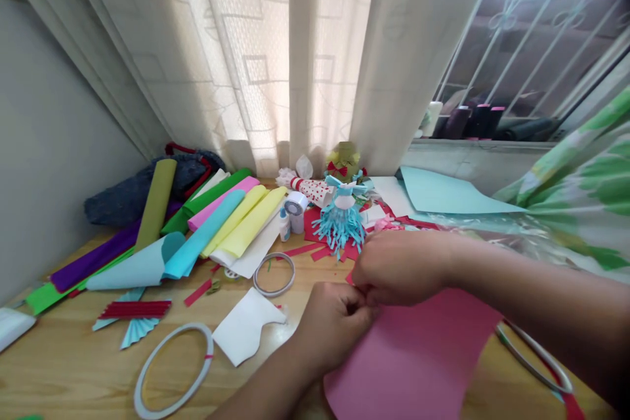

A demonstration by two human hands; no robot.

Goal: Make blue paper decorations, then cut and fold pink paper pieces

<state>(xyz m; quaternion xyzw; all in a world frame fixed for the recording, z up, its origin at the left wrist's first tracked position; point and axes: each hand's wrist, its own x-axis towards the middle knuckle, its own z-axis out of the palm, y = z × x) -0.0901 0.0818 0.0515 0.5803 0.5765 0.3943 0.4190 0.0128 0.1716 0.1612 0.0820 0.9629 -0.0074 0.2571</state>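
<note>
A large sheet of pink paper (418, 354) lies at the lower right of the head view, partly under my forearm. My left hand (332, 321) is closed at its upper left edge, thumb and fingers pinched together. Against it presses my right hand (401, 268), also closed at the same spot, with its fingertips mostly hidden. Just beyond my hands stands a small blue fringed paper figure (340, 213) with a white middle. To the left of my left hand is a white cut paper piece (246, 328) with a curved edge.
Tape rolls (209, 348) lie at left, with another ring (536, 357) at right. Coloured paper rolls (211, 223), a glue bottle (284, 224) and red scraps (308, 249) are spread behind. A folded fan piece (135, 312) lies far left; light blue sheet (457, 190) is back right.
</note>
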